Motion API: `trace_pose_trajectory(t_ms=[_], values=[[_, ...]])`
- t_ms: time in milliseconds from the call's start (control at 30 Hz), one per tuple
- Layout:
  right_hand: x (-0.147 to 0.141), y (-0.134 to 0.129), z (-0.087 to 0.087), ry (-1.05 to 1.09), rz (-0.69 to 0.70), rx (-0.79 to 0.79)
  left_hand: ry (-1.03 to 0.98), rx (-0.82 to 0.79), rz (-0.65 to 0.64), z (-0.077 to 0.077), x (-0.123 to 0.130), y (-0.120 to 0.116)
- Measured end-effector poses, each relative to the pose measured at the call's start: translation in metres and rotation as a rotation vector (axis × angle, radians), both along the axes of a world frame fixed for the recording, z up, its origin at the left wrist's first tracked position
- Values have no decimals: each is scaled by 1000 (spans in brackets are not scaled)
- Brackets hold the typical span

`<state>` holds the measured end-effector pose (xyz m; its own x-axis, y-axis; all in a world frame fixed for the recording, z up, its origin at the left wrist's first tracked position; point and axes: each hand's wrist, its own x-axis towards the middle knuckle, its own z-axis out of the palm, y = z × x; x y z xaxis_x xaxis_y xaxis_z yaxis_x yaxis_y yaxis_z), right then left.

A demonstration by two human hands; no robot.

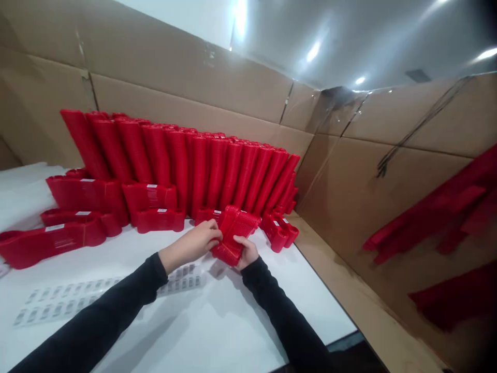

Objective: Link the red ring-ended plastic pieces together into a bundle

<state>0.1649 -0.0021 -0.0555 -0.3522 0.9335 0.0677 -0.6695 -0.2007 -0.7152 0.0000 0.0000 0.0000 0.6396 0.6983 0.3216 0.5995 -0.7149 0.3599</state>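
A bundle of stacked red plastic pieces (240,226) is tilted up off the white table. My right hand (247,252) grips it from the right and below, thumb lying across its face. At the bundle's left side, my left hand (197,242) is closed, its fingertips pinched against the edge; what they pinch is too small to make out. Beneath my left forearm lies a clear sheet of small printed labels (66,299), partly covered by the sleeve. Just right of the bundle, shorter red bundles (280,232) bear white labels.
Tall stacks of red pieces (200,173) lean in rows along the cardboard wall (186,98). Labelled red bundles (54,241) lie at the left beside white plastic wrapping (27,189). The white table (202,331) ends at a right-hand edge, with more cardboard (349,207) beyond.
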Motion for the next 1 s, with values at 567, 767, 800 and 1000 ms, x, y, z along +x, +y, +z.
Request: trace_pose_trajectory(t_ms=[567, 767, 800, 1000], values=[[-6, 6, -24, 56, -200, -175, 168, -69, -68, -20, -39, 0], [-8, 6, -21, 1, -251, -49, 376, 139, 2, -20, -53, 16], [-8, 6, -21, 1, -246, -29, 361, 115, 4, -19, -55, 17], [-7, 7, -18, 143, -307, -92, 125, -227, -194, -24, -43, 5]])
